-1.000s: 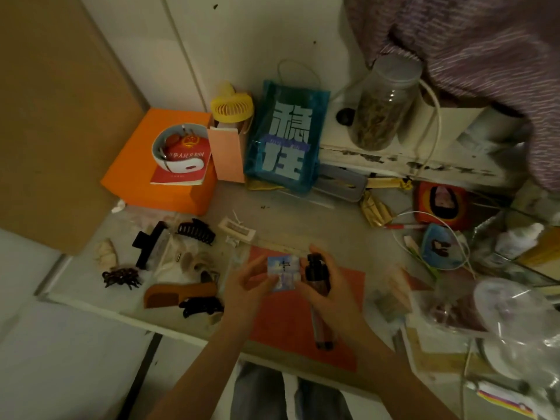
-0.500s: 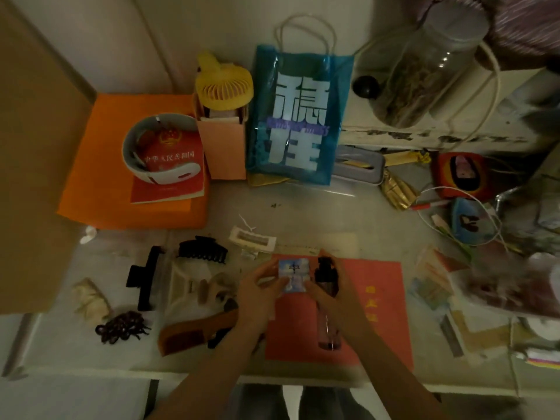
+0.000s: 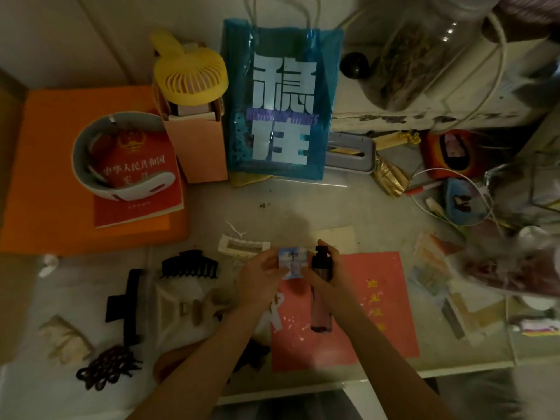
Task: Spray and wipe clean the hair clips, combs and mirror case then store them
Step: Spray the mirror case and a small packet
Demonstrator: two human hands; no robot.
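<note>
At frame centre, the left hand (image 3: pixel 257 277) is still pinching the mirror case (image 3: pixel 291 262). The right hand (image 3: pixel 328 275) keeps gripping the spray bottle (image 3: pixel 321 294), nozzle beside it. Spraying looks imminent.

Glossy plastic bag (image 3: pixel 281 95); translucent spray bottle (image 3: pixel 321 307); matt paper mat (image 3: pixel 381 313).

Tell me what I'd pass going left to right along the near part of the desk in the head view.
Beige clip → long black clip → left hand holding the small mirror case → right hand holding the spray bottle → stack of papers.
</note>
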